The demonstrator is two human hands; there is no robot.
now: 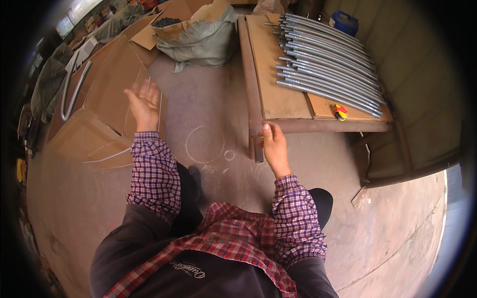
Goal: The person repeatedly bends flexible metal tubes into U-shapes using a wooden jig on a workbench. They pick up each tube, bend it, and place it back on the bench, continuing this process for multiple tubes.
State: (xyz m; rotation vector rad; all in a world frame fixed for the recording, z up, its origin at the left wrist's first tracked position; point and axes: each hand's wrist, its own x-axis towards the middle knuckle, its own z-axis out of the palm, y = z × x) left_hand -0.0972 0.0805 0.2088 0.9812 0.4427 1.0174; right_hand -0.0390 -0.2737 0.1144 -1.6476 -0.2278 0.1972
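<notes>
My left hand (144,107) is raised in front of the large open cardboard box (107,82), palm showing and fingers spread. A thin white strip (160,111) runs beside it; whether they touch I cannot tell. Closed, with the thumb over curled fingers, my right hand (275,150) is just off the near left corner of the metal-framed table (285,107). What it holds, if anything, is hidden. On the cardboard-covered tabletop lie several ribbed silver metal tubes (328,64), side by side. A yellow and red tape measure (341,112) rests near the table's front edge.
A bent ribbed tube (75,94) lies on the cardboard box at left. Beyond stands a pale green sack (206,42) with dark contents. A blue plastic jug (344,23) is behind the tubes. Chalk circles (204,144) mark the concrete floor; the table's leg (259,153) stands close by.
</notes>
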